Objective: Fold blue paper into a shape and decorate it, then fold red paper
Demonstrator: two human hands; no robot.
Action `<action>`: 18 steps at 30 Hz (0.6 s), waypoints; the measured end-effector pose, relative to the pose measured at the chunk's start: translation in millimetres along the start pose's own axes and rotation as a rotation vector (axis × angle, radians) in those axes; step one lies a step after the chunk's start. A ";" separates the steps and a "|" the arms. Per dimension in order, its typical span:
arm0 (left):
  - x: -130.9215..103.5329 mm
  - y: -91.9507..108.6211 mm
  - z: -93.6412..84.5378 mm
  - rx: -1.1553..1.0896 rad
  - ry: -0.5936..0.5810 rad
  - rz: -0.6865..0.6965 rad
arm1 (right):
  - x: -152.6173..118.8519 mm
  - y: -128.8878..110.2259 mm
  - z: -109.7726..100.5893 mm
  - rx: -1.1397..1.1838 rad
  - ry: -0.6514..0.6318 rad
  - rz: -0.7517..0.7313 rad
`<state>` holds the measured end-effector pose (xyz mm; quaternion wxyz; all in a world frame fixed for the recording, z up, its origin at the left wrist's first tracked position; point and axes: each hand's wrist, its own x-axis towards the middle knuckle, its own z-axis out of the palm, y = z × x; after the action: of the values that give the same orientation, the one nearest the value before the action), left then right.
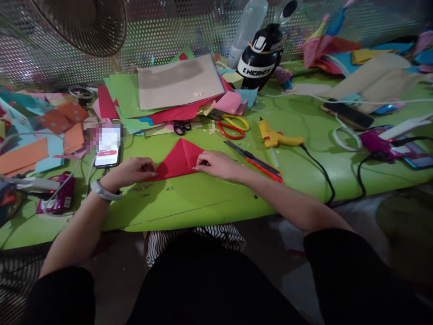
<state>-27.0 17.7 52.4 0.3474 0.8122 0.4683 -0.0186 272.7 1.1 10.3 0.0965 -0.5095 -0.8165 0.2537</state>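
Observation:
A red sheet of paper (179,158), folded to a triangle with its peak pointing away from me, lies on the green table (203,198). My left hand (140,170) pinches its left corner, fingers curled. At the right side of the fold, my right hand (216,164) grips the paper between thumb and fingers. A crease runs down from the peak. Small pale bits (144,188) lie near my left hand. Just right of my right hand is a utility knife (259,164) with an orange and black handle, its blade out.
Behind the paper lie scissors (233,126), small black scissors (182,128) and a stack of coloured sheets (179,85). A yellow glue gun (279,137) with a cord is at right. A phone (108,146) lies left, near a purple power strip (61,194). A black bottle (259,63) stands behind.

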 end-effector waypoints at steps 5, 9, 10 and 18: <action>-10.2 18.3 7.5 0.283 0.531 -0.056 | -2.4 0.3 1.7 0.004 0.015 -0.014; -9.4 55.9 60.2 0.476 0.598 0.341 | -2.4 -0.8 1.0 -0.005 -0.002 -0.009; -7.1 61.5 75.1 0.515 0.516 0.412 | -2.4 -1.3 0.6 -0.007 -0.005 -0.004; 10.1 48.2 116.4 0.494 0.395 0.397 | -1.2 -1.3 -7.0 0.071 -0.048 -0.001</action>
<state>50.3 -57.9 -13.1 0.0406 0.9345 0.3409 0.0938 275.2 1.8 17.1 0.0950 -0.4989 -0.8095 0.2945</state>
